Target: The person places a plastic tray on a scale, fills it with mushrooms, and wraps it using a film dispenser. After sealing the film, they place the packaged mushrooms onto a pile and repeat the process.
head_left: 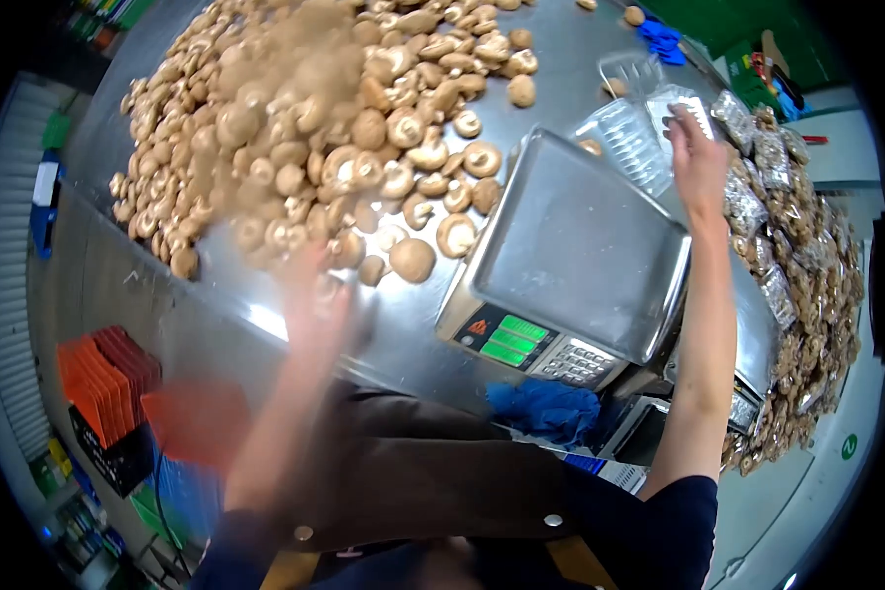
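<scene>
My left hand (320, 300) is smeared by motion at the near edge of a large heap of brown mushrooms (413, 261). Whether its fingers hold anything does not show. Over the heap, part of the mushrooms is blurred as well. My right hand (696, 162) reaches past the scale, fingers stretched out and slightly bent, at clear plastic trays (624, 147). Its fingertips overlap the edge of the rearmost tray, and contact cannot be made out. Between my hands stands a digital scale (580, 246) with a bare metal pan and lit green displays.
Wrapped mushroom packs (806, 295) pile up on the right. A blue crumpled cloth (546, 408) lies below the scale, and blue gloves (662, 41) lie at the back. Orange-red crates (108, 383) stand at lower left beyond the metal table's edge (221, 310).
</scene>
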### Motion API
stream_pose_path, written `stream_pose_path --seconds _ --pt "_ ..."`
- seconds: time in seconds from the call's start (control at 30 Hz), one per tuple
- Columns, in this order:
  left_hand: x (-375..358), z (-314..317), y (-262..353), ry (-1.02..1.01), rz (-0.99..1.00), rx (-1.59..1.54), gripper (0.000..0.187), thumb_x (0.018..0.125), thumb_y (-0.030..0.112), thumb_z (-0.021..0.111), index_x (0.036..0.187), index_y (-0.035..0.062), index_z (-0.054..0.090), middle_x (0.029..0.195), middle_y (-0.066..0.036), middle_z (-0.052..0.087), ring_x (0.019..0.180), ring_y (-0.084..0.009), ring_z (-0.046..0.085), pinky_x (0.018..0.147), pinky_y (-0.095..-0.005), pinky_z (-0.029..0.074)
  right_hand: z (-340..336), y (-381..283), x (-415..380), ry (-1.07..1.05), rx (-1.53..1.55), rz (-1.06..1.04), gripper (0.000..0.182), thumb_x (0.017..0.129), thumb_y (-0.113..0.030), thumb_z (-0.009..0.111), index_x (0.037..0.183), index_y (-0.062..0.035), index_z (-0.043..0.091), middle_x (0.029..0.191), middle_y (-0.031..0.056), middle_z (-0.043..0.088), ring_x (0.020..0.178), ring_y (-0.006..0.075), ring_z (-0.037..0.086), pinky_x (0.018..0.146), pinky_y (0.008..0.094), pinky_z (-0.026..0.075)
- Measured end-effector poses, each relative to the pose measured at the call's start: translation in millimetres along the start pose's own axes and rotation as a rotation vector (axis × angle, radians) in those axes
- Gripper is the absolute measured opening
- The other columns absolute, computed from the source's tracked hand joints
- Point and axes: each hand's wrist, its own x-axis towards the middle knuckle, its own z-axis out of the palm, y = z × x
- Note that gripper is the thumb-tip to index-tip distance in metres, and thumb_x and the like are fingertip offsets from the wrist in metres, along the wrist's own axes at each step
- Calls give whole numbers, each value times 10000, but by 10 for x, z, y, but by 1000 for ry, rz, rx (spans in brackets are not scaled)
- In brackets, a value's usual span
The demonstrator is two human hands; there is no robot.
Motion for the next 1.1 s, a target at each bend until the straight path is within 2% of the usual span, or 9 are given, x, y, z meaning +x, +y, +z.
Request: stream_pose_path --seconds 0.07,0.17,0.2,0.27,0.4,0.5,0.6,0.83,1.1 --pt "91 -45 163 -96 -195 -340 520 875 176 585 1336 11 409 1305 -189 491 1156 -257 525 979 -372 405 -232 -881 -274 -160 431 18 252 903 -134 573 1141 -70 626 857 62 702 674 125 639 643 261 503" --pt "100 -50 268 -394 -308 -948 624 894 237 585 1400 14 295 1263 -205 518 935 -270 641 715 -328 521 -262 -1694 -918 -759 586 -139 249 844 -53 577 1090 -63 616 771 81 682 670 156 663 634 296 518" --pt "70 -95 338 -518 -431 -1000 477 923 213 557 1313 -6 392 1103 -212 607 690 -242 671 518 -286 516 -189 -1840 -1062 -899 532 -250 260 850 -32 613 1110 -38 606 839 73 677 680 143 668 622 269 530" --pt "-56 -211 251 -765 -675 -1015 287 954 166 503 1155 -39 480 913 -205 657 482 -194 613 379 -247 459 120 -1975 -1414 -1064 744 76 239 883 -23 590 1121 -7 584 772 55 649 676 110 647 618 240 521" --pt "-460 -439 -3 -582 -1103 -1029 201 968 121 454 1023 -67 503 800 -186 660 428 -162 576 355 -230 456 438 -2022 -2088 -987 1040 538 456 905 -32 567 1324 15 393 911 94 642 721 126 643 604 235 522" --pt "-854 -544 -231 -436 -1318 -1096 184 963 71 402 1015 -73 505 806 -199 661 474 -179 606 400 -241 512 613 -2091 -2589 -1120 977 613 604 928 -66 527 1413 52 187 939 129 646 698 167 654 569 253 536" --pt "-974 -574 -322 -427 -1525 -1185 203 943 34 367 1058 -92 478 857 -250 648 582 -208 644 490 -247 558 728 -2290 -2931 -1110 967 729 619 918 -24 445 1442 48 122 863 144 651 537 158 606 464 249 497" --pt "-654 -353 -692 -184 -1467 -1272 270 900 -38 346 1162 -99 357 907 -353 592 647 -276 654 579 -273 598 1523 -2330 -2653 -967 932 793 482 865 25 349 1341 97 338 874 185 661 420 154 533 337 281 395" --pt "433 -30 -1275 -43 -1033 -1122 241 896 -50 364 1117 -124 426 822 -238 631 599 -240 646 458 -260 527 2499 -2646 -1749 -554 1134 842 329 922 1 336 1219 127 403 975 239 624 480 165 558 372 267 443"
